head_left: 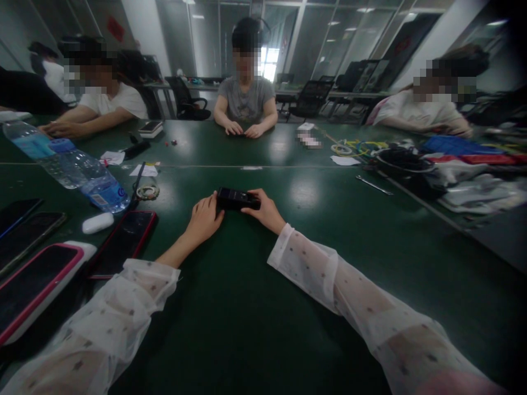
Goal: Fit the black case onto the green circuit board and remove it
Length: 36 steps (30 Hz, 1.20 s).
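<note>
A small black box-shaped device [234,198] with a dark screen rests on the green table [247,263], between my two hands. My left hand [207,218] lies at its left end, fingers close together and fingertips against its side. At the other end, my right hand [265,210] grips the device between thumb and fingers. The undersides of both hands are hidden.
Phones [127,238], a white case [97,223] and water bottles [93,178] lie at left. A bracelet [147,191] is behind them. At right are a wrench [374,185], cables [354,148] and plastic bags [486,184]. Several people sit across the table.
</note>
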Tool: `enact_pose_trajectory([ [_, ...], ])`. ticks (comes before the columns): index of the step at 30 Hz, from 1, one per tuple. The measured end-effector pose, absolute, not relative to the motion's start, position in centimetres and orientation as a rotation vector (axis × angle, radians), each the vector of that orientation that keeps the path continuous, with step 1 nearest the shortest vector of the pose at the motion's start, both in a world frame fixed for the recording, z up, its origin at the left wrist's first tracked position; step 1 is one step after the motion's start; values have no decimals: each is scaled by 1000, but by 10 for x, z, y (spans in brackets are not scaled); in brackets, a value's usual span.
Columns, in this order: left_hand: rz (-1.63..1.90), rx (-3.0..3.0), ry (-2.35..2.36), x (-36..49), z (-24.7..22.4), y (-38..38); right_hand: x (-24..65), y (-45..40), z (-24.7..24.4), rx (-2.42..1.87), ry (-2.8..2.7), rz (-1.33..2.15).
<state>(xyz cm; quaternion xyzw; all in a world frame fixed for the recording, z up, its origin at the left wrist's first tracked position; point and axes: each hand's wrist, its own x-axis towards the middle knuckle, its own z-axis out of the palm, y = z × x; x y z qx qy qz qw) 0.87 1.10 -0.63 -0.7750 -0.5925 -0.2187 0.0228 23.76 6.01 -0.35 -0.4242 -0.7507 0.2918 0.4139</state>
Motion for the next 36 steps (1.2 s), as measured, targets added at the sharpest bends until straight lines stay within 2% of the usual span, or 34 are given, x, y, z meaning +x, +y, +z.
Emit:
enact_pose_trajectory([
  [36, -799, -2482, -1771, 9, -3, 10, 241, 69, -14, -948, -1764, 859],
])
